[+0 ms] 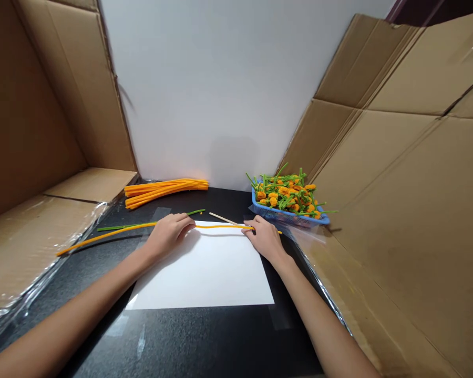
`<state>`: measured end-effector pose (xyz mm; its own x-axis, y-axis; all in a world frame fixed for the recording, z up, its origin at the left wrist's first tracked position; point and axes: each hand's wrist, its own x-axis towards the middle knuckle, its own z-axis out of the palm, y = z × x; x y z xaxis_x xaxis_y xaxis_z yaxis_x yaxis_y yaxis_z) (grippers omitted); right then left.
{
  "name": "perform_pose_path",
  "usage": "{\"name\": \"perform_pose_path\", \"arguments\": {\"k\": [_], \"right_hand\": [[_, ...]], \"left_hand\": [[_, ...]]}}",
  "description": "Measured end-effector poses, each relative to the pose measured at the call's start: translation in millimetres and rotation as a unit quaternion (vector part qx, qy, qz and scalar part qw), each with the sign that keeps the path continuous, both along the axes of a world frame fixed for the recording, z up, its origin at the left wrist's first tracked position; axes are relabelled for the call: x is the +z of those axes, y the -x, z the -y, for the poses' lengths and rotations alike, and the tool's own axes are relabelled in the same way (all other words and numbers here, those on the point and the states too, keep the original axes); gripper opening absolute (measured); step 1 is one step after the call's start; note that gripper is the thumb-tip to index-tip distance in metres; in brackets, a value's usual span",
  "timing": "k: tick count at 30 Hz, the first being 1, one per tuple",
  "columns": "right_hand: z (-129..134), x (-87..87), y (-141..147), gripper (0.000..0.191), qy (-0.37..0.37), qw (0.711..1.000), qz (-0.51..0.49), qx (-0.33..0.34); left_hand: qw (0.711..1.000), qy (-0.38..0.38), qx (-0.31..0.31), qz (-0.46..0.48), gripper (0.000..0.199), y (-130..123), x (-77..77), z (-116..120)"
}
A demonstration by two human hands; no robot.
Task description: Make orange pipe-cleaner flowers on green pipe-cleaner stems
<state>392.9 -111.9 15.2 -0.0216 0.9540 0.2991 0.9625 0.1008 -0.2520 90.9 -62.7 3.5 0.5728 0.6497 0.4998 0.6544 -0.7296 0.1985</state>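
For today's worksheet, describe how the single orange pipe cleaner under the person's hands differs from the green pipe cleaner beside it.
The orange pipe cleaner runs under both the left hand and right hand; the green pipe cleaner reaches only the left hand. The orange one lies across the top of the white paper; the green one stays off it. Both are thin, fuzzy stems lying flat.

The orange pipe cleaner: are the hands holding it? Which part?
Both hands hold the orange pipe cleaner: the left hand around its middle, the right hand near its right end.
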Motion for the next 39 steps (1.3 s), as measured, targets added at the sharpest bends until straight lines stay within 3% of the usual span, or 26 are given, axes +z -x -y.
{"name": "perform_pose_path", "arguments": {"k": [4,8,10,13,18,21,25,28,30,33,36,39], "right_hand": [[-3.3,-3.1,-6.2,0.019,-0.017,1.0,-0.02,-0.007],[2.2,0.2,5.2,0.017,-0.064,0.994,-0.091,0.02],[8.4,3.6,17.1,0.016,-0.05,0.991,-0.118,0.046],[20.8,7.6,41.4,0.015,-0.029,0.986,-0.144,0.08],[32.5,7.7,65.7,0.018,-0.038,0.976,-0.188,0.102],[25.4,4.0,55.4,0.018,-0.062,0.968,-0.236,0.064],[10.9,-1.1,33.8,0.022,-0.056,0.928,-0.368,0.018],[7.7,-2.0,29.2,0.022,-0.046,0.915,-0.401,0.006],[10.7,-1.3,33.4,0.021,-0.049,0.924,-0.38,0.008],[20.4,1.7,46.6,0.023,-0.058,0.953,-0.294,0.042],[30.7,7.2,59.9,0.021,-0.067,0.984,-0.15,0.075],[36.4,12.1,66.0,0.022,-0.084,0.991,-0.047,0.091]], "left_hand": [[0.999,-0.01,0.029,-0.02,0.029,4.1,-1.4,-4.9],[0.998,-0.043,0.042,0.026,0.033,0.8,0.6,-1.6],[0.996,-0.078,0.021,0.045,0.049,-6.6,1.1,5.6],[0.994,-0.089,-0.047,0.03,0.035,-23.9,-1.7,24.1],[0.996,-0.045,-0.064,-0.05,0.017,-44.1,-5.9,52.7],[0.996,0.003,-0.044,-0.08,0.019,-42.9,-0.1,56.0],[0.992,0.066,-0.009,-0.11,0.021,-38.3,9.0,51.8],[0.986,0.085,0.003,-0.144,0.021,-39.9,10.0,50.9],[0.99,0.062,0.005,-0.126,0.027,-42.7,9.2,53.0],[0.996,-0.037,0.0,-0.077,0.057,-46.9,11.5,60.4],[0.983,-0.166,-0.026,-0.067,0.052,-51.0,18.6,72.1],[0.977,-0.197,-0.051,-0.061,0.047,-57.1,21.6,83.6]]}}
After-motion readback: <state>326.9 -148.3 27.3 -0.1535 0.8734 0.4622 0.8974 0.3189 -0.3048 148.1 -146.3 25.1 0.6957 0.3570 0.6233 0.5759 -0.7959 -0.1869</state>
